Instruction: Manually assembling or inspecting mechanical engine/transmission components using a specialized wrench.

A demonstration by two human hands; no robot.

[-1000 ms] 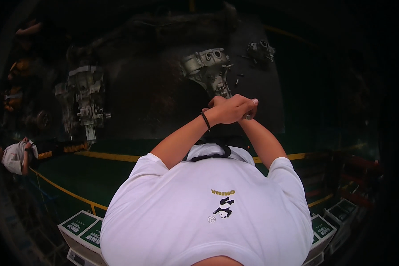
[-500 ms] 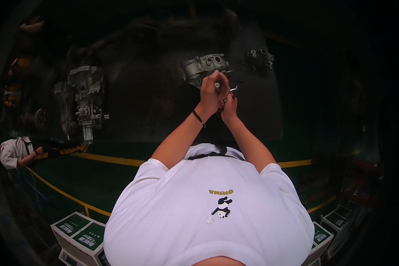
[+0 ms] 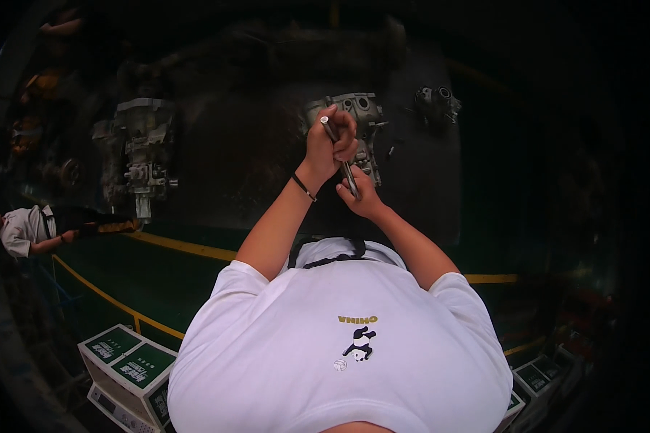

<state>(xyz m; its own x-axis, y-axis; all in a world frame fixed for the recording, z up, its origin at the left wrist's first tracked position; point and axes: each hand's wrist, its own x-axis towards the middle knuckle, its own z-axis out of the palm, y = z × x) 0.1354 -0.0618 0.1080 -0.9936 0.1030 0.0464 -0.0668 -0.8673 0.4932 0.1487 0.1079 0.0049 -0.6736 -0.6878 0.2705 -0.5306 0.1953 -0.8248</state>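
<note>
A slim shiny metal bar (image 3: 351,180) slants between my hands. My left hand (image 3: 326,144) is closed around its upper part, and a round end sticks up past the fingers. Lower down, my right hand (image 3: 365,196) has its thumb and fingers closed on the same bar, as far as I can see; the left fingers cover its middle. Just beyond and partly behind both hands lies a grey cast-metal gearbox housing (image 3: 361,105) with round holes in its top. Whether the bar touches the housing is hidden.
The dark workbench (image 3: 231,159) carries a larger gearbox assembly (image 3: 143,144) at left and a small metal part (image 3: 438,105) at right. A small pin-like piece (image 3: 391,151) lies right of the housing. Another person (image 3: 29,227) is at far left. White-and-green boxes (image 3: 126,361) stand behind me.
My left hand has moved slightly left, and the bar now shows longer between my hands. My right hand has come lower and nearer to me. The view has shifted, uncovering more of the housing.
</note>
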